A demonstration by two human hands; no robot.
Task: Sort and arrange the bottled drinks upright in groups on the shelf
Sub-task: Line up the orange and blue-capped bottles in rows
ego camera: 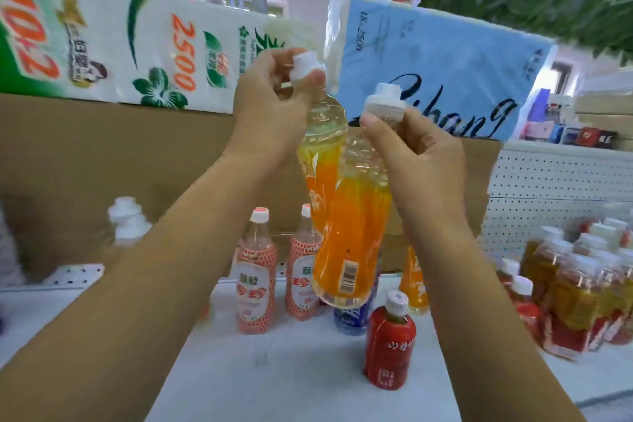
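Note:
My left hand (pixel 270 106) pinches the neck of an orange-labelled bottle of yellow drink (pixel 322 147) just under its white cap, held high above the shelf. My right hand (pixel 418 158) grips the neck of a second orange-labelled bottle (pixel 349 243), which hangs in front of the first and touches it. Below on the white shelf (pixel 291 370) stand two pink-patterned bottles (pixel 255 284), a blue bottle (pixel 351 319), a red-labelled bottle (pixel 390 346) and a third orange bottle (pixel 414 281), partly hidden by my right forearm.
A group of several amber bottles with red labels (pixel 579 295) stands at the right. Two white-capped bottles (pixel 126 219) sit at the back left. A cardboard sheet (pixel 102 164) backs the shelf, with tissue packs (pixel 428 68) stacked above it.

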